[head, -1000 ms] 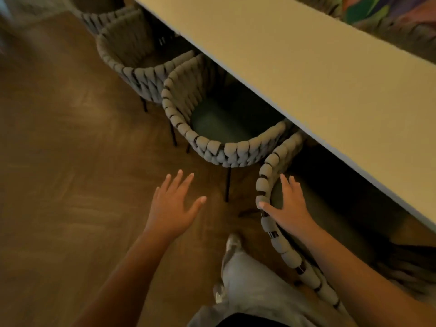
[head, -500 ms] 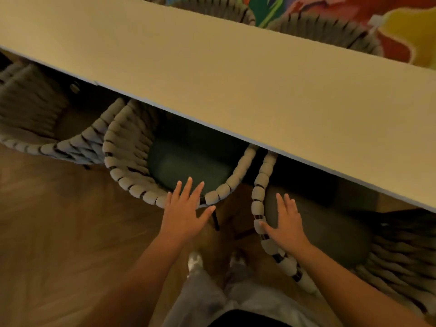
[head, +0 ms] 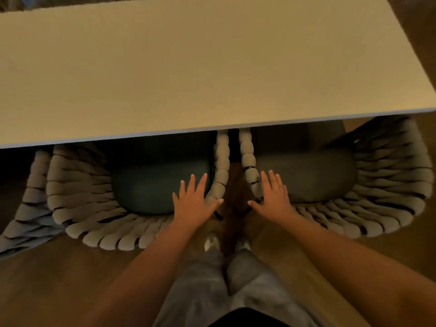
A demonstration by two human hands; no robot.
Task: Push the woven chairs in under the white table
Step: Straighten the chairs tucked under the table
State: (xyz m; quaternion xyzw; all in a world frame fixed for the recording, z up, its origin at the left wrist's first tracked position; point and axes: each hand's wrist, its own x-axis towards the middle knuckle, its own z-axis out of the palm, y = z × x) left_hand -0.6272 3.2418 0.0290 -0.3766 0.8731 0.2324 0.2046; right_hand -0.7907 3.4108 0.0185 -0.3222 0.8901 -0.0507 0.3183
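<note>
Two woven chairs sit side by side, their fronts already tucked under the near edge of the desk. The left chair fills the 8 o'clock part of the view, the right chair the 4 o'clock part. A third chair shows at 9 o'clock. The person stands at 6 o'clock in the gap between the two.

The left hand is flat with fingers spread, resting on the left chair's rim where back meets arm; it grips nothing. The right hand lies the same way, on the right chair's rim, also flat and gripping nothing.

Both seats still show in front of the desk edge, so I judge the push unfinished. To do it well, push toward 12 o'clock with even force from both palms. Pushing at the inner corners may swing each chair, so slide the palms toward the middle of each back, and keep the inner arms from knocking together.
</note>
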